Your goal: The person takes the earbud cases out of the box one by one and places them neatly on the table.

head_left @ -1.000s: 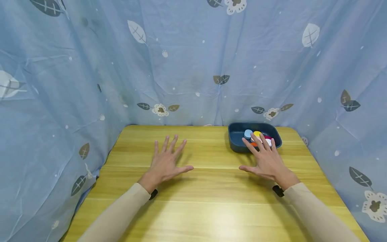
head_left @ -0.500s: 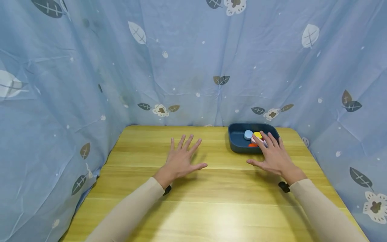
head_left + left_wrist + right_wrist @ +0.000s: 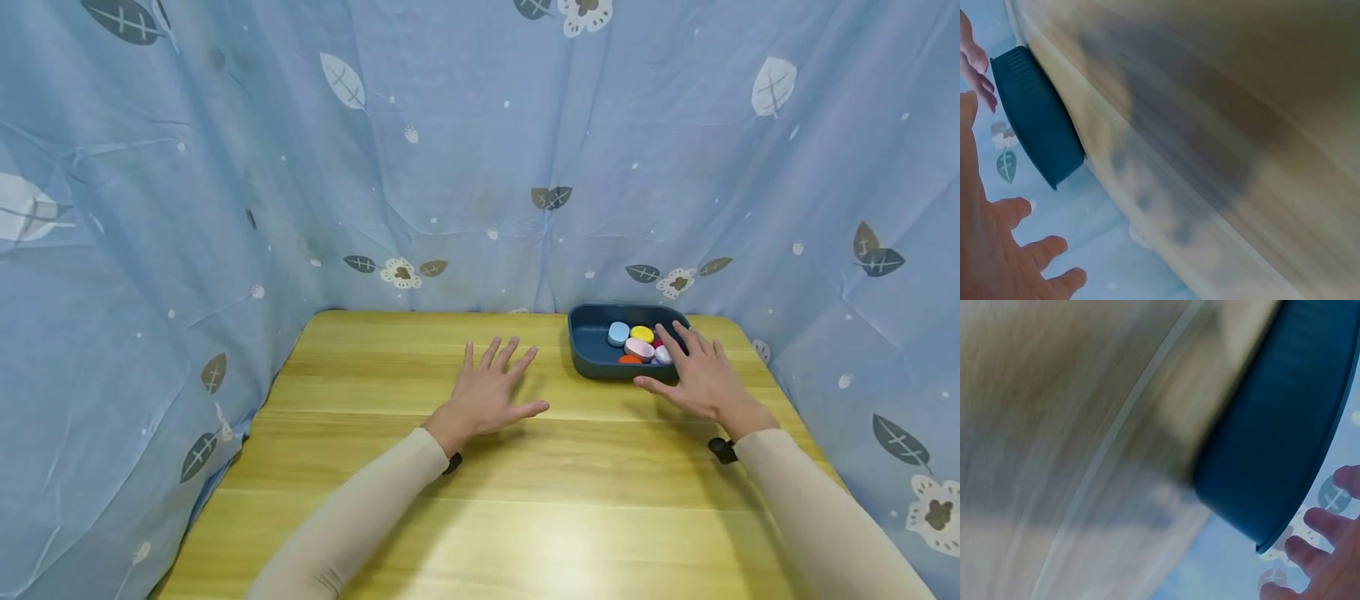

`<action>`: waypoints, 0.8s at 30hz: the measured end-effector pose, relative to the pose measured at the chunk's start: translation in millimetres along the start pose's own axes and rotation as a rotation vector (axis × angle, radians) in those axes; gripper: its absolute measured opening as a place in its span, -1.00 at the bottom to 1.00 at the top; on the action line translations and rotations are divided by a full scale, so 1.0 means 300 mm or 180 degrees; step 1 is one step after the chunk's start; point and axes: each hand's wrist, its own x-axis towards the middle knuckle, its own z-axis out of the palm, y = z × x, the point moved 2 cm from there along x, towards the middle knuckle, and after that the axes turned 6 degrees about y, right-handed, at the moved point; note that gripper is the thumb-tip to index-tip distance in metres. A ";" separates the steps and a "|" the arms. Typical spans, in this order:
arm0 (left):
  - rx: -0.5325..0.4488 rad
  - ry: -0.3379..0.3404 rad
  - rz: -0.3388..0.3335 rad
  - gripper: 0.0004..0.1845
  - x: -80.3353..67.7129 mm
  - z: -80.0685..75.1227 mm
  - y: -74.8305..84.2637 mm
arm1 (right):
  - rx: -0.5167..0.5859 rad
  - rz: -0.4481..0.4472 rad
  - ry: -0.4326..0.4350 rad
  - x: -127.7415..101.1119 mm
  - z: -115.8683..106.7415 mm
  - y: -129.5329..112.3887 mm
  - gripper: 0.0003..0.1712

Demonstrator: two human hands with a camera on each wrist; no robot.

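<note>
A dark blue tray (image 3: 596, 367) sits at the back right of the table, holding several small rounded pieces. Among them I make out a light blue piece (image 3: 618, 334), a yellow one (image 3: 642, 333), a pink one (image 3: 639, 349) and an orange one (image 3: 630, 359). My right hand (image 3: 705, 383) hovers over the tray's right front part, fingers spread, hiding some of the contents. Left of the tray, my left hand (image 3: 483, 396) hangs above the table with spread fingers and nothing in it. Both wrist views show the tray's outer wall (image 3: 1038, 119) beyond the fingers.
The wooden table (image 3: 525, 475) reaches back to a blue curtain (image 3: 465, 167) with leaf and flower prints, which also hangs along both sides. A dark strap-mounted device (image 3: 722, 451) sits under the right wrist.
Both hands have moved to the right, the left one farther, toward the tray. More of the pieces in the tray now show. The tray has stayed in place.
</note>
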 end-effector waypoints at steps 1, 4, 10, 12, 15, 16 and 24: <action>-0.0003 -0.0008 0.0017 0.08 0.011 0.005 0.010 | -0.0001 0.0030 -0.0024 0.004 -0.002 0.007 0.40; -0.0015 -0.0053 0.0066 0.06 0.045 0.021 0.040 | 0.0006 0.0133 -0.0141 0.014 -0.009 0.028 0.43; -0.0081 -0.0141 0.0171 0.03 0.113 0.054 0.097 | 0.0039 0.0354 -0.0324 0.030 -0.018 0.069 0.49; -0.0095 -0.0185 0.0186 0.03 0.133 0.066 0.116 | 0.0069 0.0436 -0.0380 0.035 -0.016 0.078 0.53; -0.0086 -0.0240 0.0202 0.02 0.162 0.075 0.143 | 0.0171 0.0579 -0.0479 0.041 -0.011 0.084 0.58; -0.0078 -0.0257 0.0207 0.02 0.171 0.077 0.152 | 0.0212 0.0618 -0.0500 0.044 -0.009 0.085 0.58; 0.0011 -0.0262 0.0235 0.00 0.224 0.085 0.207 | 0.0517 0.0852 -0.0533 0.071 -0.005 0.082 0.68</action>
